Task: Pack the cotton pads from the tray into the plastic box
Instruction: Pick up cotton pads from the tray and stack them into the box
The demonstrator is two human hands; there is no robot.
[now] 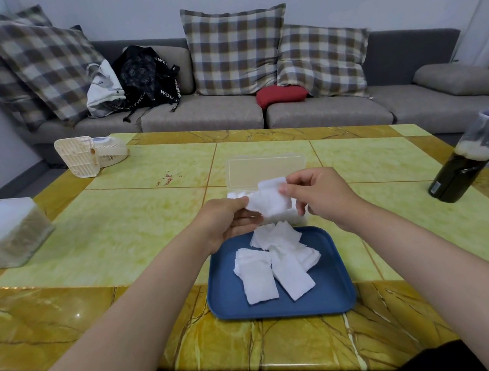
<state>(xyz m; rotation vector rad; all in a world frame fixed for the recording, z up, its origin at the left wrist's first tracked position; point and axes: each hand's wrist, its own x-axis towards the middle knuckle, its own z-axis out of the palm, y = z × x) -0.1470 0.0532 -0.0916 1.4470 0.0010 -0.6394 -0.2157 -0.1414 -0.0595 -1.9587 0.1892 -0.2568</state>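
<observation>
A blue tray (334, 290) lies on the table's near side with several white cotton pads (274, 262) heaped on it. Just beyond the tray stands the clear plastic box (265, 171), its lid tilted up and white pads showing inside at its left. Above the gap between tray and box, my left hand (225, 222) holds a small stack of cotton pads (269, 202) from below and the left. My right hand (319, 196) pinches the upper right edge of that same stack with thumb and fingertips. The box's front part is hidden behind the hands.
A dark glass bottle (461, 170) stands at the right table edge. A white fan (88, 154) lies at the far left, and a white-lidded container (12, 232) sits at the near left edge. Beyond the table is a sofa with cushions and bags.
</observation>
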